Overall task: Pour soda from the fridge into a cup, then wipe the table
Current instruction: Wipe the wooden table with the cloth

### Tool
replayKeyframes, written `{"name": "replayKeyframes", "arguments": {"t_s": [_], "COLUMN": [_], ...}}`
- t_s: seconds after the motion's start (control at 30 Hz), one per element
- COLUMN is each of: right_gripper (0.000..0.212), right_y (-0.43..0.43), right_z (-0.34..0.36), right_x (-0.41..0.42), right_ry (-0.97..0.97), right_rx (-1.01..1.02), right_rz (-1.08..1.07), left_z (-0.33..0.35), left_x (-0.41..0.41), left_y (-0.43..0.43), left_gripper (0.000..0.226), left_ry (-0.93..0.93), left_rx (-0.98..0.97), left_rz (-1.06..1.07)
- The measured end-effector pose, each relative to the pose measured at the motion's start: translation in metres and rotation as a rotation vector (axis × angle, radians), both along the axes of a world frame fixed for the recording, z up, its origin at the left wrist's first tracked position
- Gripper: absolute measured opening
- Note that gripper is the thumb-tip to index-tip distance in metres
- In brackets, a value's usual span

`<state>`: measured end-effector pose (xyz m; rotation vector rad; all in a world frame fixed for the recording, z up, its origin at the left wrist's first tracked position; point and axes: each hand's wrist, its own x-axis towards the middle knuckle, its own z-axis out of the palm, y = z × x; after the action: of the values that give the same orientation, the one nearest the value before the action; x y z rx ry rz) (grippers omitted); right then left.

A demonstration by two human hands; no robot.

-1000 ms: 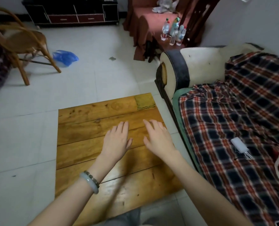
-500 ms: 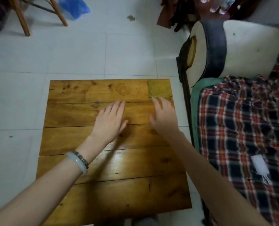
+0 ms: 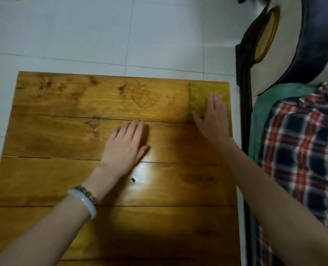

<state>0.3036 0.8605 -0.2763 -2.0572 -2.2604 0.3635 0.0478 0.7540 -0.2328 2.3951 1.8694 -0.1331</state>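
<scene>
A low wooden plank table [image 3: 63, 135] fills the middle of the view. A flat yellow-green cloth [image 3: 199, 93] lies on its far right corner. My right hand [image 3: 213, 118] rests flat with its fingers together, and its fingertips lie on the cloth's near part. My left hand [image 3: 124, 148] lies flat on the table's middle, palm down, holding nothing; a pale bangle and a bead bracelet sit on its wrist. No soda, cup or fridge is in view.
A sofa with a plaid blanket [image 3: 303, 150] stands close along the table's right side, its dark wooden armrest [image 3: 262, 41] at the far right. White floor tiles [image 3: 101, 31] lie beyond and left of the table.
The view has tilted down and closer to the table. My right hand has slid forward and right onto the cloth. My left hand has stayed flat near the middle.
</scene>
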Motion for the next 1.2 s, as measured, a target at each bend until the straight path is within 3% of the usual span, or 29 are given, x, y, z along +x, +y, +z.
{"name": "replayKeyframes", "arguments": {"t_s": [0.23, 0.47, 0.63, 0.83, 1.0, 1.2], "right_gripper": [0.092, 0.061, 0.056, 0.063, 0.06, 0.072], "right_y": [0.028, 0.034, 0.022, -0.034, -0.072, -0.047], "right_z": [-0.043, -0.058, -0.057, -0.054, -0.059, -0.055], "right_x": [-0.006, -0.014, -0.015, -0.056, -0.071, -0.077], "right_ry": [-0.035, -0.112, -0.118, -0.13, -0.137, -0.188], "right_rx": [-0.103, -0.094, -0.091, -0.152, -0.052, -0.074], "right_rz": [-0.043, -0.063, 0.017, 0.194, 0.395, 0.32], "left_z": [-0.031, -0.037, -0.04, -0.041, -0.046, -0.054], "left_x": [-0.003, -0.015, -0.025, -0.04, -0.056, -0.089], "left_y": [-0.005, -0.019, -0.029, -0.049, -0.08, -0.135], "left_gripper": [0.064, 0.063, 0.063, 0.063, 0.065, 0.072], "left_ry": [-0.055, -0.126, -0.13, -0.102, -0.066, -0.057], "left_rx": [0.009, -0.02, -0.021, -0.053, -0.123, -0.175], "left_rz": [0.113, 0.168, 0.191, 0.209, 0.242, 0.305]}}
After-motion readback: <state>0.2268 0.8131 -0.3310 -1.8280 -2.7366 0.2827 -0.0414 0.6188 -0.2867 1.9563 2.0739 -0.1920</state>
